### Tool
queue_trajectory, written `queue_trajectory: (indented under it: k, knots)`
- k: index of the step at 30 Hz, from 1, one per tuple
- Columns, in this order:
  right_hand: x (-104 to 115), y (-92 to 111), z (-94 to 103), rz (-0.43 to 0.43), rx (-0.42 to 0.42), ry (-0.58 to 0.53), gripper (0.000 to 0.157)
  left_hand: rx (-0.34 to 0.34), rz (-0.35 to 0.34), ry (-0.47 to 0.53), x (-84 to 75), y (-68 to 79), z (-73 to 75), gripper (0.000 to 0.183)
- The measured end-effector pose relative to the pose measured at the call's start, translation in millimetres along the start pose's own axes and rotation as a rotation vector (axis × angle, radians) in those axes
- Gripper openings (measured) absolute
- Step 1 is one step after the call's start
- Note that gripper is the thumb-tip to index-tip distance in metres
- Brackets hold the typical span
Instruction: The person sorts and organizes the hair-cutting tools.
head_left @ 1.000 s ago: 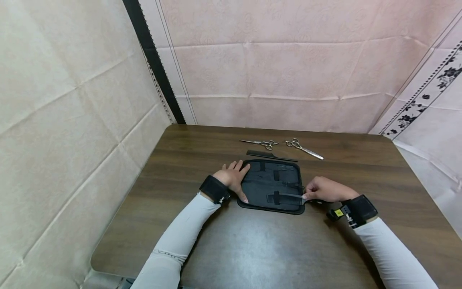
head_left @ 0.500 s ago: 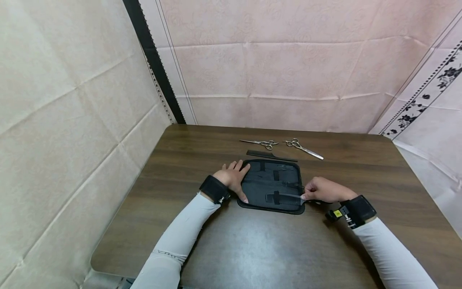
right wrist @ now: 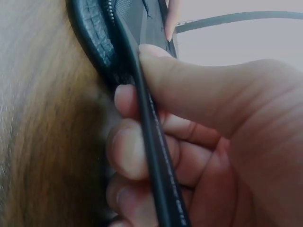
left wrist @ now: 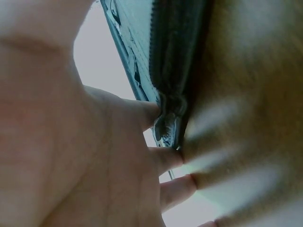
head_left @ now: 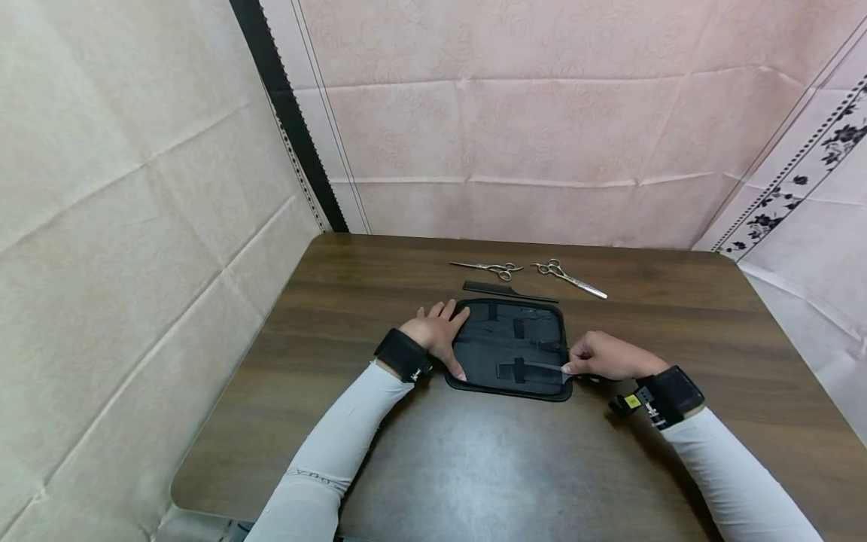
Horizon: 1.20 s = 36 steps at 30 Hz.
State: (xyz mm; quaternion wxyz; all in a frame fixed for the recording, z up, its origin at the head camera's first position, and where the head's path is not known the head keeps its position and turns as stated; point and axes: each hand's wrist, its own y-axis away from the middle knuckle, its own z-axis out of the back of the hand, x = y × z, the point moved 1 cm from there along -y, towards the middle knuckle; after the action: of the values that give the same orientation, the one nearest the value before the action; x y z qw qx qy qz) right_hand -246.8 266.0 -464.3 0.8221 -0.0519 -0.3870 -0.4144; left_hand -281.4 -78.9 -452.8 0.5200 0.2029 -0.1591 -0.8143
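A black zip case [head_left: 484,354] lies opened flat on the wooden table, with dark elastic loops across its inside. My left hand [head_left: 436,335] rests on the case's left edge, fingers spread; in the left wrist view its fingers meet the zipper edge [left wrist: 165,71]. At the right edge, my right hand [head_left: 612,355] pinches a black comb [head_left: 542,374] between thumb and fingers. The comb's toothed part lies inside the case, passing under the lower loop [head_left: 518,369]. Its handle [right wrist: 158,156] sticks out past the rim, across my fingers.
Behind the case lies another black comb [head_left: 508,292]. Farther back are a pair of scissors [head_left: 491,268] and a pair of thinning scissors [head_left: 572,281]. Cloth-covered walls [head_left: 528,150] stand at the table's back and left.
My right hand has shifted slightly left, and the comb has slid a little farther under the loop into the case. The left hand stays put.
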Motion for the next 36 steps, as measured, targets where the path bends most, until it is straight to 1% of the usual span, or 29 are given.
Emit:
queue_trajectory:
  k: [11,18,27,36]
  knots:
    - [3.4,-1.1,-1.0,-0.009,-0.002,0.007,0.042,-0.001,0.003,-0.001,-0.5,-2.3,0.2,0.136]
    - [5.1,-1.8,-2.9,-0.018,-0.008,0.01,0.042,-0.003,0.004,-0.003,-0.6,-0.6,0.3,0.135]
    - [6.5,-2.7,-4.7,-0.006,-0.012,-0.005,0.045,-0.003,-0.001,-0.004,-0.9,0.8,0.4,0.135]
    - [7.6,-3.4,-5.4,-0.016,-0.017,-0.006,0.045,-0.002,-0.004,0.0,0.1,0.0,-0.2,0.135]
